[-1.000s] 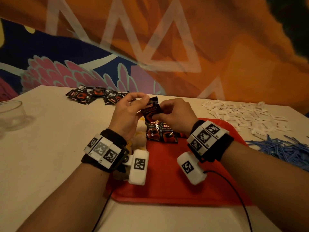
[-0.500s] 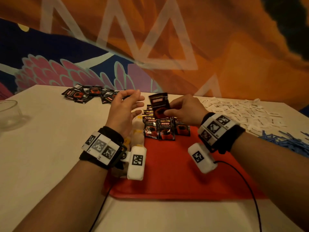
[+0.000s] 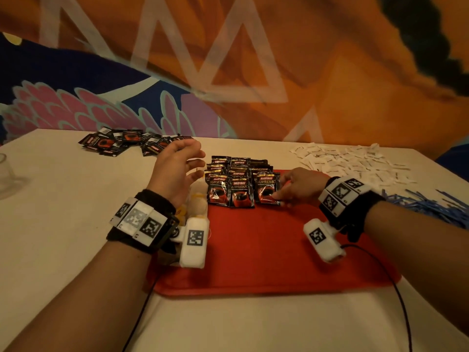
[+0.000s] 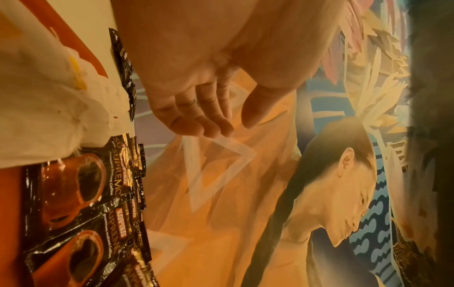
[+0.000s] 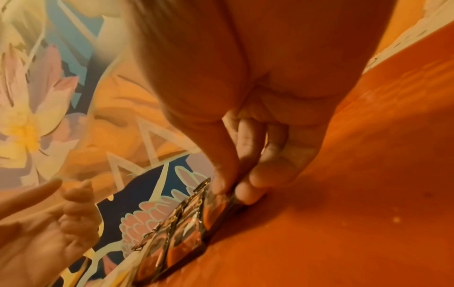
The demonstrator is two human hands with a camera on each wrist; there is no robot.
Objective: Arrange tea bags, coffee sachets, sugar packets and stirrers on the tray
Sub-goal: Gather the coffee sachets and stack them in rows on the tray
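A red tray holds rows of black-and-red coffee sachets at its far part. My right hand pinches the rightmost front coffee sachet, which lies on the tray; in the right wrist view the thumb and fingers press its edge. My left hand hovers open just left of the rows, holding nothing; its fingers are spread in the left wrist view. Pale tea bags lie at the tray's left edge, partly hidden by my left wrist.
A pile of loose coffee sachets lies at the back left of the table. White sugar packets are spread at the back right, with blue stirrers heaped in front of them. A glass bowl stands at the far left.
Both hands held one sachet above the tray; the left hand let go and opened. The right hand lowered the sachet onto the right end of the front row.
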